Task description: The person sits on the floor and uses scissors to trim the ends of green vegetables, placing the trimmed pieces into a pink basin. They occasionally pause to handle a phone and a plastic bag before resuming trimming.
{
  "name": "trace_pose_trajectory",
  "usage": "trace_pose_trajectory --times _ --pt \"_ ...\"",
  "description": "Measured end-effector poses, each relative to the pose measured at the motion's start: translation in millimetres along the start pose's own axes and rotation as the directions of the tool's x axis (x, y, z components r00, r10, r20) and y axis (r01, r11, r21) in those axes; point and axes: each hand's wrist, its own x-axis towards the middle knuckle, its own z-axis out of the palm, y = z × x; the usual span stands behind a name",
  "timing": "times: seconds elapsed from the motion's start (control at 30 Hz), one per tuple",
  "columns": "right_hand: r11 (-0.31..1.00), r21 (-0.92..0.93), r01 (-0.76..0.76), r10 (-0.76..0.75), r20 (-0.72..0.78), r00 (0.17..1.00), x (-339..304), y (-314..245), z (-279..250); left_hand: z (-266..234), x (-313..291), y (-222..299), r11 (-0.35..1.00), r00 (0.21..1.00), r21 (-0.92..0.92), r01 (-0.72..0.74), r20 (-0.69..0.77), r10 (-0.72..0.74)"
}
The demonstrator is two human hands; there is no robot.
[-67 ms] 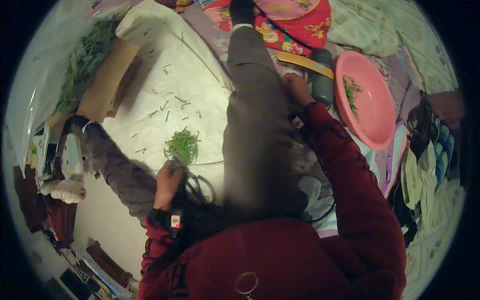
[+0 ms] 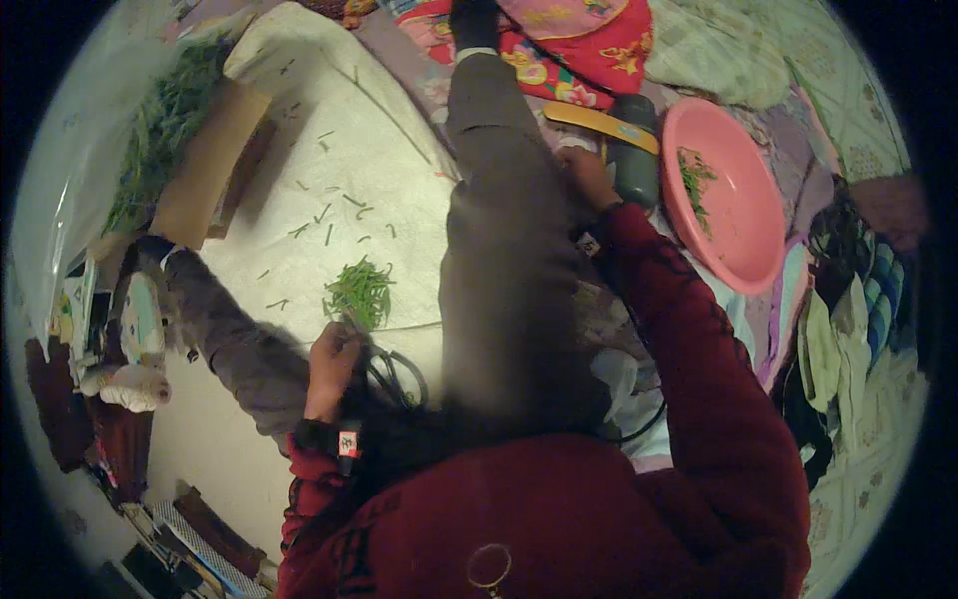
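Observation:
My left hand is closed beside a small heap of cut green stalks on a white woven sheet. Its fingertips are pressed together at the heap's near edge, and whatever they pinch is hidden. Black scissor-like loops lie just right of that hand. Beyond my right thigh, my right hand has its fingers curled near a small whitish thing too unclear to name. A dark green cylinder lies right beside it, with a yellow strip across its top.
A pink basin with some green stalks inside stands at the right. Loose stalk pieces are scattered over the sheet. At the far left, a cardboard box stands beside a clear bag of greens. Red flowered cloth lies at the back.
The whole picture has shifted slightly to the left. Both hands stay in nearly the same places among the things.

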Motion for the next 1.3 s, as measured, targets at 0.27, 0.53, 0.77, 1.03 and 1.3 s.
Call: trace_pose_trajectory --times 0.27,0.53,0.77,1.03,1.3 --pt "0.957 0.29 0.008 -0.06 0.17 0.984 -56 -14 -18 0 5 -16 0.992 0.993 -0.046 -0.121 0.006 0.121" --pt "0.743 0.668 0.041 -0.008 -0.052 0.999 -65 -108 -149 1 3 -21 0.98 0.995 -0.178 -0.092 0.024 0.098" --pt "0.568 0.797 0.205 -0.418 0.065 0.906 -59 -253 -138 -5 4 -21 0.986 0.985 0.023 -0.165 0.057 0.164" --pt "0.534 0.844 -0.046 0.109 -0.014 0.994 -89 -120 -116 -6 1 -28 0.978 0.993 -0.205 -0.048 0.094 0.068" --pt "0.971 0.234 0.046 0.01 -0.234 0.972 -97 -23 2 -8 12 -35 0.991 0.993 -0.111 -0.073 0.089 0.083"
